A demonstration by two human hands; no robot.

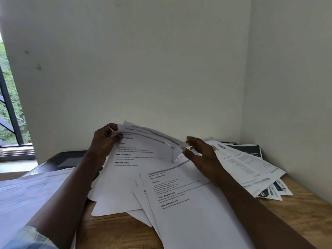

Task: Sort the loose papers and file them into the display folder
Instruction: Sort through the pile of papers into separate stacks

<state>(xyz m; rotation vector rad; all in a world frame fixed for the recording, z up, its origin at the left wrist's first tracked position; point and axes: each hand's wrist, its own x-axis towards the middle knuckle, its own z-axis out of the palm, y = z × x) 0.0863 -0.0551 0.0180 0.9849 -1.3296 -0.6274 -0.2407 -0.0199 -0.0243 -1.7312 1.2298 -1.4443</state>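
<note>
On the wooden counter (116, 229), set in a corner of white walls (143, 60), loose printed papers lie spread in overlapping layers. The left grip (104, 139) is closed on a fanned bunch of sheets (143, 146), pinching their upper left corner with the thumb on the printed face. That end is lifted off the counter, while the lower edges of the bunch trail down onto the papers beneath.

The right grip (201, 153) is open, with its fingers spread and relaxed at the right edge of the fan. Whether the fingertips touch the paper or stop just short of it is hard to tell.

Nearer the person, a sheet with the headings "TASK DESCRIPTION" and "REQUIRED PROPS" (188, 203) lies on top of several other white sheets, partly under the right forearm. A further pile (248, 164) sits against the right wall, mixing densely printed pages with pages that carry dark blocks.

At the left edge of the counter lies a pale, blurred spread of pages (27, 193), possibly the display folder, though this is not clear. Beyond it is a flat dark object (66, 159). A light blue sleeve (30, 238) shows at the bottom left, and a window (9, 105) with green foliage is on the far left.
</note>
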